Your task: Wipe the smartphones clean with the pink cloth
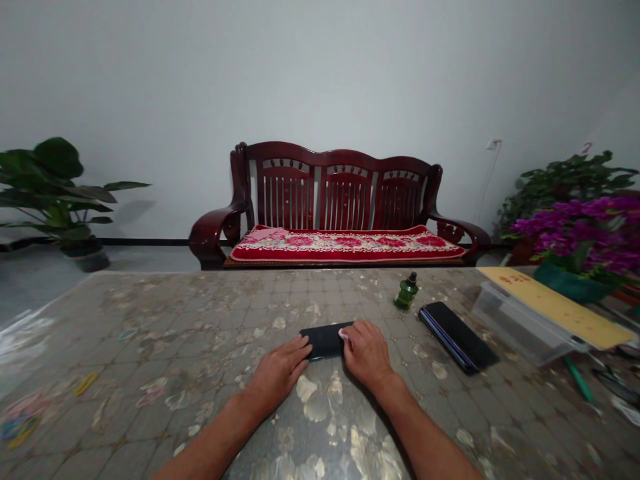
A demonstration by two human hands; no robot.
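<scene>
A dark, flat phone (326,341) lies crosswise on the table in front of me. My left hand (281,368) grips its left end, fingertips over the top edge and thumb along the near side. At the phone's right end, my right hand (367,352) is closed on a small white wad (343,333), perhaps tissue or cotton, which touches the screen. Part of the wad is hidden by the fingers. A second dark phone or case (457,335) lies to the right of my right hand, and behind it stands a green bottle (407,292) with a black cap.
A clear plastic box (525,327) with a yellow board (555,307) on top stands at the right, beside purple flowers (585,230) and a green-handled tool (579,379). Coloured bands (23,427) lie at the left. A wooden bench (340,193) stands beyond the patterned table (165,333).
</scene>
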